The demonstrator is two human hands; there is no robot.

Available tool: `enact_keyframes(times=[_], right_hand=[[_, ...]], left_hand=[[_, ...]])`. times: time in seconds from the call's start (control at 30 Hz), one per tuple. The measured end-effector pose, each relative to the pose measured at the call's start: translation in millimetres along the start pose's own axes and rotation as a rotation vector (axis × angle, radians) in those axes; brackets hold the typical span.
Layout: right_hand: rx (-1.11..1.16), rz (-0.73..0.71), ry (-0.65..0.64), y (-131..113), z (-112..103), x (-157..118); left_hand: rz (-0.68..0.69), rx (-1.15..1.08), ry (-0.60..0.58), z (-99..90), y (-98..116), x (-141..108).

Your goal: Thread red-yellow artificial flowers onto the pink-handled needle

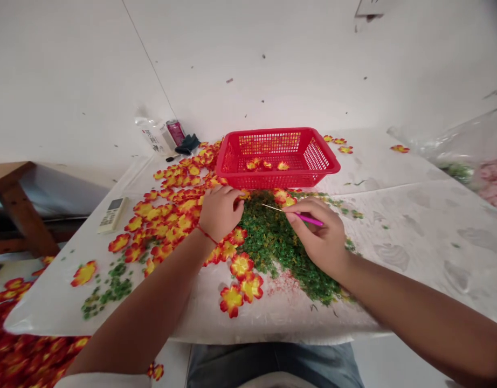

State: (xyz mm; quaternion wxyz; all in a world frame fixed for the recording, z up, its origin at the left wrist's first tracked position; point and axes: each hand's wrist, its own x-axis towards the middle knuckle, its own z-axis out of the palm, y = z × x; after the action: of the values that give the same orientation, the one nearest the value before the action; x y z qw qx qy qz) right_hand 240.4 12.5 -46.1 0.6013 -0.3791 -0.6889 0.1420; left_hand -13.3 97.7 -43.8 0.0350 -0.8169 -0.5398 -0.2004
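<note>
In the head view my right hand grips a thin metal needle tool with a purple handle. Its pale tip points left, over a heap of small green plastic flower parts. My left hand, a red string round its wrist, is at the left edge of that heap. Its fingers are curled in, and what lies under their tips is hidden; a bit of yellow shows beside them. Red-and-yellow artificial flower petals spread across the table left of this hand. Three more petals lie in front of the heap.
A red plastic basket with a few petals inside stands behind both hands. At the back left are a bottle, a can and a dark cloth; a remote control lies left. Plastic bags are at the right.
</note>
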Motion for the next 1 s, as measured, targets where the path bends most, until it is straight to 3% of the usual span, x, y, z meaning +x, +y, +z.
enact_keyframes(times=[0.23, 0.43, 0.6, 1.0], right_hand=[[-0.032, 0.008, -0.043, 1.8, 0.8, -1.5], [-0.023, 0.019, -0.050, 3.5, 1.7, -2.2], [-0.019, 0.038, -0.042, 5.5, 1.9, -2.5], [0.051, 0.080, -0.060, 14.2, 3.7, -6.0]], left_hand=[[0.084, -0.005, -0.015, 11.9, -3.7, -6.5], [0.126, -0.095, 0.067, 18.5, -9.3, -8.1], [0.111, -0.149, 0.146, 12.6, -10.0, -9.5], [0.268, -0.246, -0.003, 3.9, 6.9, -17.7]])
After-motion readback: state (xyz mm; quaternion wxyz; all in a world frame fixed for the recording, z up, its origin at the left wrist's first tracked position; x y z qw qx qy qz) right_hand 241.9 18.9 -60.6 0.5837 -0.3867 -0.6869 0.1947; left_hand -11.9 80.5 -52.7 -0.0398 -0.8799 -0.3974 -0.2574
